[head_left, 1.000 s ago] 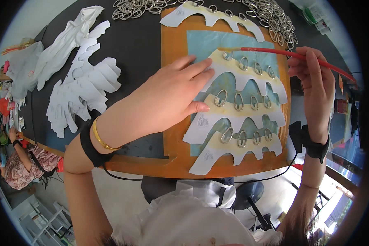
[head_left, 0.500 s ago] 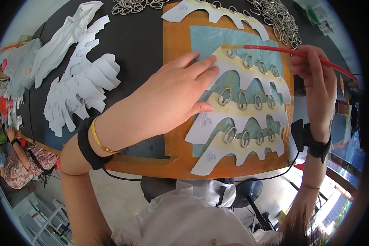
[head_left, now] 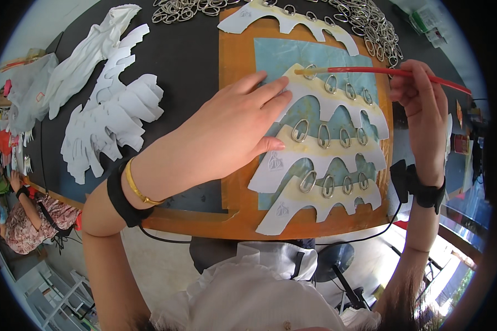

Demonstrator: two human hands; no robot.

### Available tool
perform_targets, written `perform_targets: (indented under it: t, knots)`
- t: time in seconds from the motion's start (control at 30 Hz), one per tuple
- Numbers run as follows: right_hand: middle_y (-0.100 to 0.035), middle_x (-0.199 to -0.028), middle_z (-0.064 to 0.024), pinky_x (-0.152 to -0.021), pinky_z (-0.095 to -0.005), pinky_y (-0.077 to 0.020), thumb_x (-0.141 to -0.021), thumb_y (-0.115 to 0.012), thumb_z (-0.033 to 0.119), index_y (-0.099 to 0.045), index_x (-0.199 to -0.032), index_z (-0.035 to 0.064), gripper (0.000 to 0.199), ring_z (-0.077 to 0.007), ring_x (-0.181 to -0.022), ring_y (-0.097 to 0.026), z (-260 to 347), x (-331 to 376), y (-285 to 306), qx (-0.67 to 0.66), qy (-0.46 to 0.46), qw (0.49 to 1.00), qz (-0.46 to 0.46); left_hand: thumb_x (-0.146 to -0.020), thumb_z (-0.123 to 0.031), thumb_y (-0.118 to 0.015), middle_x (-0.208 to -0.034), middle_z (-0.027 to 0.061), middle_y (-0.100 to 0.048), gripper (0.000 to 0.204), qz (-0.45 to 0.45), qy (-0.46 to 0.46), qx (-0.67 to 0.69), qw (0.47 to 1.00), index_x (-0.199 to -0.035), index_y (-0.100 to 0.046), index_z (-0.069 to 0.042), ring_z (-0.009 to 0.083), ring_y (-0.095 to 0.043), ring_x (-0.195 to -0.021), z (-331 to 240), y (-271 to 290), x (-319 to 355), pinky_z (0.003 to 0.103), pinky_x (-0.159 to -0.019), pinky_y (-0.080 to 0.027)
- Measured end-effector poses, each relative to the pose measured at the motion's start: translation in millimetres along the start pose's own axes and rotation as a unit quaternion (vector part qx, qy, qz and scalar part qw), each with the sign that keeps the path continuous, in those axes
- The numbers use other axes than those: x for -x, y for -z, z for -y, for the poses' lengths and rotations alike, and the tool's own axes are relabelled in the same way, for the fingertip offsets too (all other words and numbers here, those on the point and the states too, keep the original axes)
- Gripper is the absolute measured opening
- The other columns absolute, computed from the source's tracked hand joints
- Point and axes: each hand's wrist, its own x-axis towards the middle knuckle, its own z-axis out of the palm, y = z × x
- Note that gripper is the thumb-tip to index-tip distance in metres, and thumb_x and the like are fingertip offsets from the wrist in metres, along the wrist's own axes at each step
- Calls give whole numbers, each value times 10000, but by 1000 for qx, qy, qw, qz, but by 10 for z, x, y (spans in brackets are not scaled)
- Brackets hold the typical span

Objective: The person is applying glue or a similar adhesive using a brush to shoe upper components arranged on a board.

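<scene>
My right hand (head_left: 425,107) pinches the red handle of a thin brush (head_left: 386,70). The brush's yellowish tip rests at the upper left end of a white scalloped cut-out piece (head_left: 339,102), beside its leftmost metal ring. My left hand (head_left: 232,118) has its fingers spread, the fingertips touching that piece's left end. Oval metal rings (head_left: 331,84) stand along its yellow-stained upper edge. Nearer to me lie a second scalloped piece (head_left: 290,160) and a third scalloped piece (head_left: 287,205), each with rings along the stained strip.
Beneath the pieces is an orange-brown board (head_left: 237,60) with a blue sheet (head_left: 270,52). Another scalloped piece (head_left: 248,17) lies at its far edge. Chained metal rings (head_left: 370,27) are heaped beyond. Stacked white cut-outs (head_left: 105,118) and white cloth (head_left: 91,47) lie left. A person (head_left: 33,220) sits far left.
The brush has shifted slightly left and toward me along the piece's upper left end, my right hand moving with it. My left hand stays on the same piece.
</scene>
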Motion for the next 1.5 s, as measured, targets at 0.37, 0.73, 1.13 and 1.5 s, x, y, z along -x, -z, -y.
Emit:
perform_targets:
  t: [0.37,0.73,1.13,1.5]
  knots:
    - [-443,-848,-22,-612,-212,-359,-993,-415,128,-487,-1151,-69,263,-62,-682,-385,238,113,596,-275,-7,961,16,-802,-232,-677,-1388,136,-412,598,-2,1,8,1000,-1300,-441,-1,357,-378,-1269,6,-6,0,414,-1025,-376]
    - [-625,-816,-60,-672,-209,-483,-998,-430,220,-574,-1039,-20,283,-77,-706,-579,56,250,149,80,39,994,-57,-808,-215,-672,-1411,129,-394,588,10,20,15,1000,-1305,-442,-1,353,-356,-1291,-3,13,2,414,-1038,-366]
    - [-633,-826,-58,-697,-201,-472,-1002,-433,228,-580,-1034,-20,290,-73,-735,-580,8,237,137,85,33,995,-34,-805,-232,-669,-1405,133,-395,609,14,10,10,1000,-1312,-427,2,356,-356,-1290,3,12,-14,417,-1036,-366]
    - [-602,-815,-43,-691,-219,-465,-992,-447,213,-579,-1033,-22,273,-83,-710,-552,-3,229,240,-50,-10,998,-47,-816,-250,-659,-1407,138,-391,604,14,9,10,1000,-1312,-425,2,362,-351,-1290,-11,29,-7,418,-1035,-364]
